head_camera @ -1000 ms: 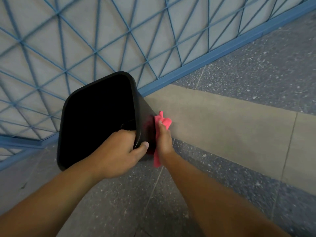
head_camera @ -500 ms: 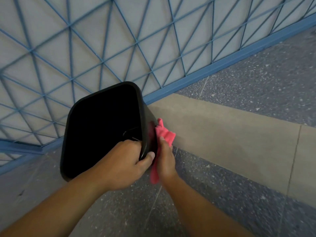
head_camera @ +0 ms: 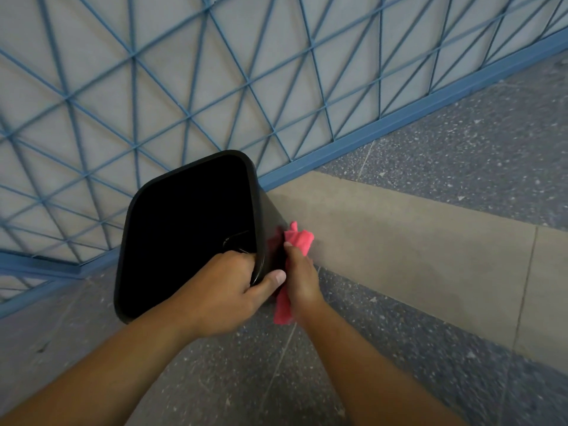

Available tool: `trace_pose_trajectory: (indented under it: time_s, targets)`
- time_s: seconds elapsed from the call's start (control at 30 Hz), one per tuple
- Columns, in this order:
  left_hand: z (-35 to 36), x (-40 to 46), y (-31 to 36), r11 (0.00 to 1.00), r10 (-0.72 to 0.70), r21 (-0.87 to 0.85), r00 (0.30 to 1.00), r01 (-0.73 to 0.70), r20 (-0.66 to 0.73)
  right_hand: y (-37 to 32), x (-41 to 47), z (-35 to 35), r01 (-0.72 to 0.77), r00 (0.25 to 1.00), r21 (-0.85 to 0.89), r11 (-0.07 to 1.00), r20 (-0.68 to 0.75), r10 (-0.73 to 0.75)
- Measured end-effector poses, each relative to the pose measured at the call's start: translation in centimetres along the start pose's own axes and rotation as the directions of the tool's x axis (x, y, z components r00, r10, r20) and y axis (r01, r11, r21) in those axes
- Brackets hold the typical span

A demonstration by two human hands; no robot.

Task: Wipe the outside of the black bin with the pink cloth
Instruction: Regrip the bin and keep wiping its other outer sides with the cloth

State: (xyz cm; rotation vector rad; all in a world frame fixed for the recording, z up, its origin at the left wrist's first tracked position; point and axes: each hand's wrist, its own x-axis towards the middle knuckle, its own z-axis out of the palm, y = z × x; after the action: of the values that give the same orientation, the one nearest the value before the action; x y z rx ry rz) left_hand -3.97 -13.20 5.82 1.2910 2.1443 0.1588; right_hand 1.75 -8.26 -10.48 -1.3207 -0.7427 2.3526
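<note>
The black bin (head_camera: 187,232) stands on the speckled floor (head_camera: 445,155), beside the blue lattice railing (head_camera: 190,87), its opening facing the camera. The left hand (head_camera: 224,293) grips the near right corner of its rim, fingers curled inside, thumb outside. The right hand (head_camera: 302,278) holds the pink cloth (head_camera: 296,241) against the bin's right outer wall; contact there is probably flat, though shadowed. A tan floor strip (head_camera: 415,253) runs alongside.

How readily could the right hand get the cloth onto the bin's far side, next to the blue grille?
Probably not without turning the black bin: the right hand presses the pink cloth on the near-right wall, and the blue grille seems close behind.
</note>
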Motion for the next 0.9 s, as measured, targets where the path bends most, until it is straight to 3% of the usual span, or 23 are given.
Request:
trace_pose_trajectory:
  time_s: [0.07, 0.3, 0.43, 0.5, 0.67, 0.8, 0.9]
  targets:
    - [0.0, 0.0, 0.0, 1.000, 0.013, -0.011, 1.000, -0.013, 0.004, -1.1, -1.9, 0.1, 0.080, 0.996, -0.011, 0.997, 0.032, -0.080]
    - [0.0, 0.2, -0.1, 1.000, 0.012, 0.012, 1.000, -0.012, 0.004, 2.7, 3.8, -1.8, 0.081, 0.996, -0.075, 0.994, 0.052, -0.077]
    - [0.0, 0.2, -0.1, 0.999, 0.041, -0.003, 0.999, -0.041, -0.006, -1.9, 0.0, -0.2, 0.134, 0.986, -0.184, 0.974, 0.127, -0.112]
    - [-0.1, 0.3, 0.1, 0.999, 0.046, 0.000, 0.999, -0.046, -0.002, -2.4, -0.7, -0.1, 0.156, 0.977, -0.157, 0.975, 0.171, -0.129]
    - [-0.1, 0.4, -0.2, 0.999, 0.032, -0.019, 0.999, -0.032, 0.011, 2.2, 2.9, -1.7, 0.119, 0.990, -0.044, 0.992, 0.088, -0.114]
    - [0.1, 0.3, -0.3, 0.999, 0.017, -0.031, 1.000, -0.017, 0.000, -1.4, -0.4, -0.1, 0.108, 0.992, -0.119, 0.987, 0.076, -0.100]
    - [0.2, 0.5, -0.6, 0.999, 0.011, -0.039, 1.000, -0.010, 0.021, -2.0, -1.9, -0.1, 0.116, 0.988, -0.076, 0.990, 0.108, -0.108]
